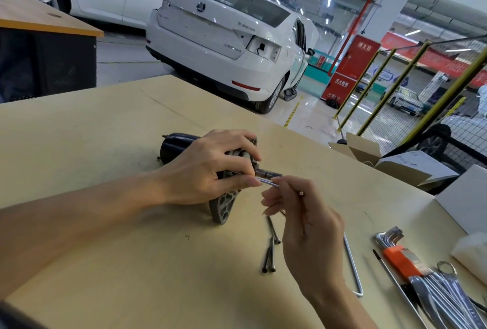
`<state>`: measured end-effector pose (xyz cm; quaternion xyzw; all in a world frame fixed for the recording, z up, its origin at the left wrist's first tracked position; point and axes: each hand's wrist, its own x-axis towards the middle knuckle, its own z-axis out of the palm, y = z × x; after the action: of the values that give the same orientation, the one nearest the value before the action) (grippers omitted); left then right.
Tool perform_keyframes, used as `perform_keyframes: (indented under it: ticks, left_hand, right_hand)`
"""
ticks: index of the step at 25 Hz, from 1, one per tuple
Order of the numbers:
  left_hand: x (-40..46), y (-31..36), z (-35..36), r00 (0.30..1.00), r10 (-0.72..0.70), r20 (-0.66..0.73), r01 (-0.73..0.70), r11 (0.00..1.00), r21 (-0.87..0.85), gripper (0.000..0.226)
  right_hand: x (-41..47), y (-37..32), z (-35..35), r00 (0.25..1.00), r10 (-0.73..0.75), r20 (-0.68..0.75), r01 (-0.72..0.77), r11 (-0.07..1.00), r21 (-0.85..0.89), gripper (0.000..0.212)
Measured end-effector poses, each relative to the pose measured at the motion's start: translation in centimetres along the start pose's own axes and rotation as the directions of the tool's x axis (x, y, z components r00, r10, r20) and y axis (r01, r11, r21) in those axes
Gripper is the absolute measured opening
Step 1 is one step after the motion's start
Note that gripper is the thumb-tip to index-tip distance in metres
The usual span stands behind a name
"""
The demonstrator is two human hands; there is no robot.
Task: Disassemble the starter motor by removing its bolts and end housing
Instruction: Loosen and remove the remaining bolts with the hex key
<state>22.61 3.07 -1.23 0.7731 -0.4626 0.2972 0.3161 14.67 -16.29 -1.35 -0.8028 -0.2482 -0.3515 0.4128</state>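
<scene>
Metal all the way through, this starter motor [184,149], lying on its side in the middle of the worktop [105,144], dark cylindrical body pointing away to the left and the grey cast end housing [224,208] facing right, one webbed mounting ear propped on the surface. By the look of it this is a dense, rigid lump: it should not flex, but the smooth round body could roll, so the sensible hold is over the housing flange, where the casting gives edges to grip.

And that is just where the left hand [208,168] sits, draped over the top of the housing, fingers curled down around it and fingertips near the stubby shaft that pokes out to the right. Clamped on, steadying the whole unit.

The right hand [297,210] is pinched narrow, thumb and fingertips closed on a long thin bolt [271,183] that runs up-left towards the housing face, right beside the left fingertips. Whether its far end sits in the hole or has cleared it, I cannot tell; the left fingers cover that spot. It looks slim and slick, easy to fumble.

Loose bolts [271,247] already lie on the worktop just below the right hand, several of them in a small scatter. Further right, a long bent hex key [353,268], then a set of keys in an orange holder [398,257] and some spanners [445,299].
</scene>
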Motion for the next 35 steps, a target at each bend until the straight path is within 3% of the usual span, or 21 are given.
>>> perform_keyframes:
  ticks: [2, 4, 6, 8, 11, 15, 27, 31, 35]
  left_hand:
    - [-0.1, -0.2, -0.1, 1.000, 0.006, 0.010, -0.006, 1.000, 0.000, 0.024]
    - [-0.3, -0.3, -0.2, 1.000, 0.014, 0.017, -0.015, 1.000, 0.012, 0.024]
    - [-0.1, -0.2, -0.2, 1.000, 0.016, 0.005, -0.016, 1.000, 0.021, 0.025]
    - [-0.1, -0.1, -0.1, 1.000, 0.011, -0.006, -0.011, 1.000, 0.018, 0.025]
    - [-0.2, -0.2, -0.1, 1.000, 0.019, -0.010, -0.019, 0.999, 0.028, 0.025]
    - [-0.3, -0.4, 0.0, 0.999, 0.027, -0.018, -0.027, 0.999, 0.038, 0.026]
    - [-0.3, -0.5, 0.2, 0.996, 0.050, -0.072, -0.049, 0.999, 0.020, 0.025]
    - [-0.3, -0.4, 0.2, 0.996, 0.045, -0.073, -0.043, 0.999, 0.029, 0.026]
    - [-0.3, -0.6, 0.2, 0.995, 0.054, -0.082, -0.052, 0.998, 0.024, 0.028]
  right_hand:
    - [0.1, 0.3, -0.2, 0.995, -0.096, 0.017, 0.098, 0.989, -0.113, 0.015]
    - [0.4, 0.1, -0.7, 0.994, -0.085, 0.067, 0.093, 0.988, -0.125, 0.017]
    - [0.7, -0.6, -1.2, 0.989, 0.066, 0.130, -0.064, 0.998, -0.018, 0.035]
    - [0.8, -1.3, -1.4, 0.942, 0.267, 0.203, -0.299, 0.943, 0.149, 0.049]
    - [0.5, -1.8, -1.1, 0.885, 0.388, 0.256, -0.451, 0.851, 0.270, 0.045]
    - [0.3, -2.0, -0.7, 0.882, 0.395, 0.257, -0.464, 0.825, 0.322, 0.027]
    - [0.6, -0.3, -0.9, 0.903, 0.359, 0.234, -0.379, 0.924, 0.047, 0.036]
    - [1.4, -1.1, -1.9, 0.843, 0.395, 0.365, -0.478, 0.862, 0.171, 0.026]
    - [2.3, -1.0, -3.3, 0.823, 0.404, 0.400, -0.519, 0.820, 0.241, 0.029]
